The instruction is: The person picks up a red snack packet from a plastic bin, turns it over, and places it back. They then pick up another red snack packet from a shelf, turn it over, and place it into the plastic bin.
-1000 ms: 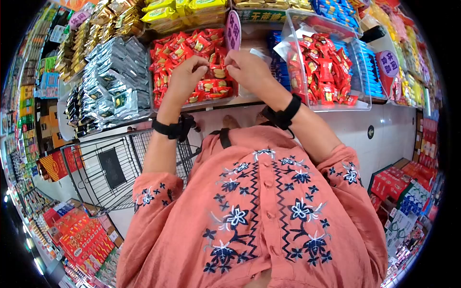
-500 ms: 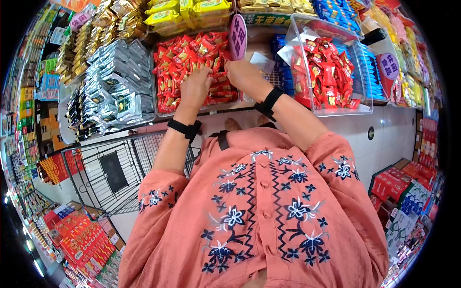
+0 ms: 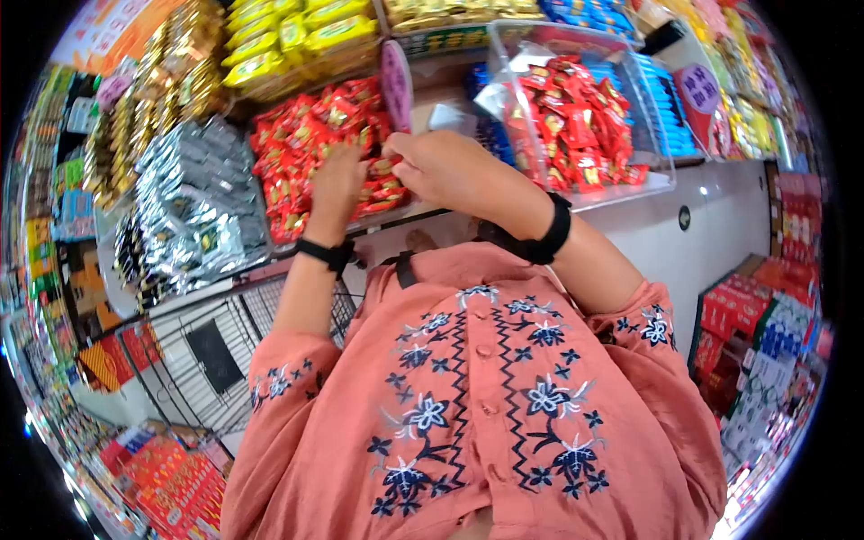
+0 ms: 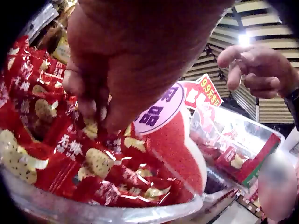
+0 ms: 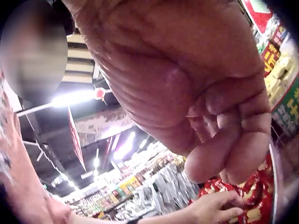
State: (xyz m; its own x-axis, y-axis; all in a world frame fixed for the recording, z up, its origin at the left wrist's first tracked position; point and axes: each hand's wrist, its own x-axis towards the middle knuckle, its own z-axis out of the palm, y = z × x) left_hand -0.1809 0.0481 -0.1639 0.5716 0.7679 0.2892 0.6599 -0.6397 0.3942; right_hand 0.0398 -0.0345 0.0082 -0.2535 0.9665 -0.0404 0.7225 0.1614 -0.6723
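**Q:** What is on the far left of the shelf in front of you?

**A:** Silver foil packets (image 3: 193, 202) are stacked there, with gold and yellow packs above them. Below, at my left side, stands a wire shopping cart (image 3: 216, 337).

**Q:** And your left hand?

**A:** My left hand (image 3: 335, 184) reaches into the clear bin (image 4: 93, 210) beside the silver packets. The bin is heaped with red snack packets (image 3: 297, 157). My fingertips (image 4: 91, 105) point down and touch the top of the heap. From the wrist view the fingers look bent toward the packets, but I cannot tell whether this grip has closed on one.

**Q:** What stands between your hands?

**A:** A round purple sign (image 3: 394, 72) with white characters stands upright at the bin's right edge.

**Q:** And your right hand?

**A:** My right hand (image 3: 441, 166) is raised just right of that sign, over the right end of the same bin. Its fingers are curled in with the thumb toward the forefinger. I see nothing between them, and I cannot say for sure that this grip is empty.

**Q:** Further right?

**A:** A second clear bin (image 3: 661, 175) holds more red packets, then blue packs and another purple sign.
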